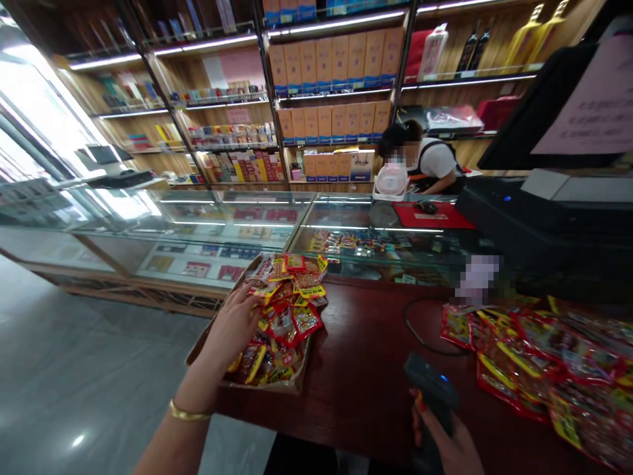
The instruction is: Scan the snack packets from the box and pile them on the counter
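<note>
My left hand, with a gold bangle at the wrist, reaches over a shallow cardboard box. Its fingers are stretched out and touch the snack packets near the box's left side; I see no packet lifted in them. The packets are shiny, red and yellow, and lie in a loose heap. My right hand grips a black barcode scanner by its handle. A small blue light glows on top of the scanner, which is held above the counter.
More red-and-yellow packets are piled on the dark red counter at right, near a black cable. A glass display case runs behind. A monitor stands at right. A person bends beyond the case, before stocked shelves.
</note>
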Tool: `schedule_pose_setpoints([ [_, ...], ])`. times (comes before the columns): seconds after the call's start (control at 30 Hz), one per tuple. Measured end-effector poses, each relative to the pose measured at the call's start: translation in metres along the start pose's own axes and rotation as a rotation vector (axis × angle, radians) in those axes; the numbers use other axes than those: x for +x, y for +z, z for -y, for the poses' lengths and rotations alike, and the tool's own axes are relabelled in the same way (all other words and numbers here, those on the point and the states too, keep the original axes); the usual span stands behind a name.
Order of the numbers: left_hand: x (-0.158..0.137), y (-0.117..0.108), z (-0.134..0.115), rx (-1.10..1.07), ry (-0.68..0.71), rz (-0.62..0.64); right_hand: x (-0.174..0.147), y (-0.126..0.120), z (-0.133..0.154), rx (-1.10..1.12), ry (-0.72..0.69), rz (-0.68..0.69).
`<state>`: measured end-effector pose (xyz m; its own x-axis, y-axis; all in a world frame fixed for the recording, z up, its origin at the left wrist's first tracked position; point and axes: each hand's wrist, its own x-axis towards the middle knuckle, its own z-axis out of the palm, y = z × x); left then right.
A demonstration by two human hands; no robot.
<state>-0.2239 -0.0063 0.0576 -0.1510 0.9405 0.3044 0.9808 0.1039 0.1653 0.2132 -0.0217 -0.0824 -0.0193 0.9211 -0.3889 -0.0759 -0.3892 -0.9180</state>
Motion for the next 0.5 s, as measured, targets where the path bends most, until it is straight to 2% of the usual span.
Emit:
schedule_pose_setpoints([
  [0.1, 0.01, 0.005, -0.007, 0.068, 0.07, 0.104, 0.0, 0.0, 0.002, 0.002, 0.023, 0.062],
  [0.2, 0.014, 0.007, -0.017, 0.104, -0.025, 0.165, 0.0, -0.001, -0.001, -0.087, 0.033, 0.175],
  [0.27, 0.016, 0.005, -0.022, 0.128, -0.119, 0.146, 0.001, -0.001, -0.003, -0.168, 0.014, 0.27],
  [0.33, 0.02, 0.003, -0.025, 0.152, -0.155, 0.113, 0.001, 0.001, -0.004, -0.241, -0.012, 0.317],
  [0.5, 0.023, -0.004, -0.025, 0.176, -0.162, 0.059, -0.001, 0.005, 0.0, -0.335, -0.025, 0.299],
])
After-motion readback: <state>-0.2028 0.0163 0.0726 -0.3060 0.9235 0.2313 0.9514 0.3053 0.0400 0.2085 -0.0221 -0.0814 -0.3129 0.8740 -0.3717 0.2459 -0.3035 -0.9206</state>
